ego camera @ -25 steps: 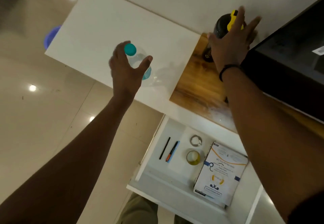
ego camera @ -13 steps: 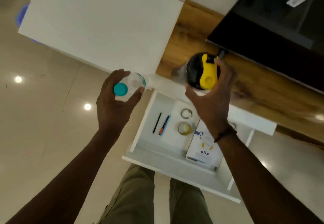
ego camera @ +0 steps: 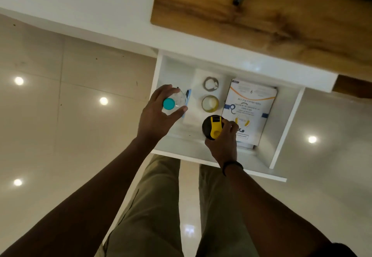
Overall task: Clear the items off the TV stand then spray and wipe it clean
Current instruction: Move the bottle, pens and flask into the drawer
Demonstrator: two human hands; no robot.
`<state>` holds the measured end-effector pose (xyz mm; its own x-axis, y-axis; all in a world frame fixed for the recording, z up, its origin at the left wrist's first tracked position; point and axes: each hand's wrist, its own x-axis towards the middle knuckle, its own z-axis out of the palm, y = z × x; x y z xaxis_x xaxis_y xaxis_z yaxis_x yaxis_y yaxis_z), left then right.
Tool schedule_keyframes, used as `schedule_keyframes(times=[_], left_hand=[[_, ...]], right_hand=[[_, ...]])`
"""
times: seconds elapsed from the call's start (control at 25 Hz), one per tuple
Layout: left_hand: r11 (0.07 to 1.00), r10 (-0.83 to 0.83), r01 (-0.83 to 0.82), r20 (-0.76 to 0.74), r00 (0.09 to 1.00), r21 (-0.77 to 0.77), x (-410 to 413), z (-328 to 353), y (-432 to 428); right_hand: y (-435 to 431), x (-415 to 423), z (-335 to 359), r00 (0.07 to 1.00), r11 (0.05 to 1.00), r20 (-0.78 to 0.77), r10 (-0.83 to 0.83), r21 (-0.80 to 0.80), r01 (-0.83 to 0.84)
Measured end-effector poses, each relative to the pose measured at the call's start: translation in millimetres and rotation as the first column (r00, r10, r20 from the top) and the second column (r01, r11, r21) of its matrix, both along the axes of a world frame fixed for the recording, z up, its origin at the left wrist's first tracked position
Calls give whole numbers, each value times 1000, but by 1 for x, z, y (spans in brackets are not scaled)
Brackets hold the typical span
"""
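**Two bottles over the open drawer (ego camera: 286,130).** We see the left hand (ego camera: 159,115), fingers curled round the clear bottle (ego camera: 176,101) with the teal cap, above the pens (ego camera: 187,97). The right hand (ego camera: 223,140) wraps its fingers round the black bottle (ego camera: 209,125) with the yellow lid, near the tape roll (ego camera: 210,103) and the box (ego camera: 249,103). The wooden surface (ego camera: 261,19) of the TV stand lies beyond. We judge that each bottle should go down upright on a free patch of the drawer floor before the fingers loosen.

A single head-worn wide-angle view, looking almost straight down, close over the open drawer (ego camera: 285,132) and the TV stand (ego camera: 261,15) edge, with the floor (ego camera: 60,125) beneath.
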<state>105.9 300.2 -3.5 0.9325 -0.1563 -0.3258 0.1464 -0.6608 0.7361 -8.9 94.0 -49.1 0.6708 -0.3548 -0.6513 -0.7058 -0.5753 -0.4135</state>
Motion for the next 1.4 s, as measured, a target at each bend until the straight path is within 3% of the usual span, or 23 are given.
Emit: schedule_keyframes(times=[0.2, 0.32, 0.64, 0.88, 1.12, 1.24, 1.32, 1.4], left_hand=[[991, 73, -55, -141, 987, 122, -7, -39, -12], [977, 38, 5, -197, 980, 214, 13, -51, -19], [866, -27, 248, -456, 890, 433, 81, -114, -43], [856, 75, 234, -557, 827, 461, 92, -167, -43], [598, -128, 424, -442, 888, 680, 74, -175, -54], [422, -257, 560, -499, 828, 713, 60, -171, -41], [396, -315, 597, -507, 802, 698, 55, -167, -31], [426, -347, 605, -496, 796, 673, 48, -157, -26]], right_hand=[[8, -13, -50, 998, 993, -8, 69, -93, -70], [7, -19, -49, 989, 976, -17, 147, -160, -148], [-9, -19, -48, 996, 995, -47, 71, -73, -75], [-5, -20, -55, 999, 998, 6, 41, -43, -41], [-8, -24, -56, 986, 978, -83, 143, -141, -154], [-10, -23, -55, 973, 964, -110, 204, -151, -220], [-13, -21, -53, 970, 961, -91, 226, -140, -238], [-17, -19, -47, 969, 963, -81, 233, -117, -241]])
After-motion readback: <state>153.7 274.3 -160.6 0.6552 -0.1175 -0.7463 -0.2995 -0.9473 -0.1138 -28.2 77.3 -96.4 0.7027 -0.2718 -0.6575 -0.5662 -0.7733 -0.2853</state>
